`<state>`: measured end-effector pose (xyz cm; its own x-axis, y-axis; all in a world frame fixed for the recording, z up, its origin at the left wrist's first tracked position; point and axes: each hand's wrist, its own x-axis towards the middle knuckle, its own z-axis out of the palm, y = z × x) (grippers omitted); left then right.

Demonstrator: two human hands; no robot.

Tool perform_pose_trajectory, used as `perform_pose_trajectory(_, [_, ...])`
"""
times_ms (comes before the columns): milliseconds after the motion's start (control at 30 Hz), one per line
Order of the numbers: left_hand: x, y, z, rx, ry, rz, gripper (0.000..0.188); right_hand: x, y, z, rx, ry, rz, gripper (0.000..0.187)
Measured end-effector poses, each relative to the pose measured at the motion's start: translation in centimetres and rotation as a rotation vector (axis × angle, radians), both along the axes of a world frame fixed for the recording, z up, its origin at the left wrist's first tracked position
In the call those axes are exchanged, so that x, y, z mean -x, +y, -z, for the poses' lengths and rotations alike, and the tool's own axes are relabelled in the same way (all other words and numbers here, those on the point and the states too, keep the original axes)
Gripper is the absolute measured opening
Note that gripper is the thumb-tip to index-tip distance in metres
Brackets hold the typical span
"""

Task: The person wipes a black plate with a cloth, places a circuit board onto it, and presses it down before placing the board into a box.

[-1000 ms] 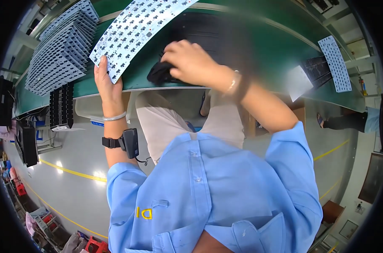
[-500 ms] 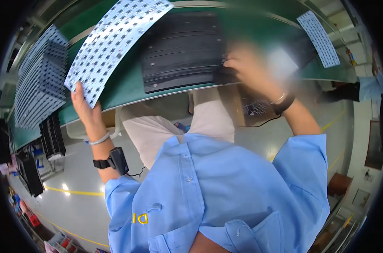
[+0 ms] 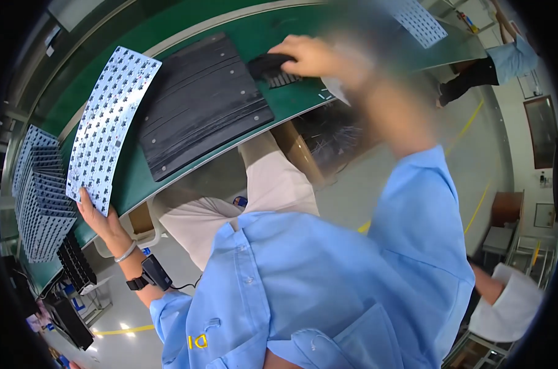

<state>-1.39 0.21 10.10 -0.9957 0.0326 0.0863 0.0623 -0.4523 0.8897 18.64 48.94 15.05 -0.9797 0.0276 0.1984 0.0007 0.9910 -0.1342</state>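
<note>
My left hand (image 3: 99, 218) grips the near corner of a long pale circuit board panel (image 3: 110, 117) covered in rows of small dark star-shaped marks. The panel is tilted up beside the left edge of a flat black plate (image 3: 202, 104) with small round studs, which lies on the green bench. To the right of that plate, the fingers of my right hand (image 3: 306, 56) are closed round a black brush (image 3: 273, 63), its bristles close to the bench mat. A blurred pale thing shows under my right wrist; I cannot make it out.
Many similar panels stand in a rack (image 3: 42, 203) at the left end. Another panel (image 3: 417, 24) lies at the far right. Below the bench edge is an open box (image 3: 303, 147). Two people are at the right, one in a blue sleeve (image 3: 517, 61).
My view has swung to the right. My right hand, blurred beside the plate before, now has the black brush in its grip. My left hand still holds the panel.
</note>
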Motion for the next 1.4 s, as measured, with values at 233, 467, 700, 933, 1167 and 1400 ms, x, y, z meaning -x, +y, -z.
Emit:
perform_pose_trajectory(233, [-0.6, 0.5, -0.5, 0.059, 0.021, -0.010, 0.033, -6.7, 0.0, 0.8, 0.125, -0.029, -0.113, 0.028])
perform_pose_trajectory(467, [-0.1, 0.2, -0.6, 0.050, 0.002, -0.011, 0.033, -15.0, 0.4, -2.9, 0.167, -0.306, 0.042, 0.026])
perform_pose_trajectory(700, [-0.6, -1.7, 1.3, 0.252, 0.279, -0.109, 0.032, -9.4, 2.6, -8.5, 0.355, -0.025, 0.132, 0.033])
perform_pose_trajectory(933, [-2.5, 2.4, -5.1, -0.094, 0.125, 0.094, 0.034, 2.2, -0.7, -8.0, 0.030, 0.321, -0.119, 0.038])
perform_pose_trajectory(1167, [0.4, -0.1, -6.5, 0.000, 0.176, 0.251, 0.035, 9.0, -16.8, -12.6, -0.079, 0.516, -0.240, 0.039])
perform_pose_trajectory(1400, [2.2, -0.2, -6.0, -0.009, 0.287, 0.544, 0.035, 7.0, -23.7, -11.5, 0.235, 0.084, -0.177, 0.034])
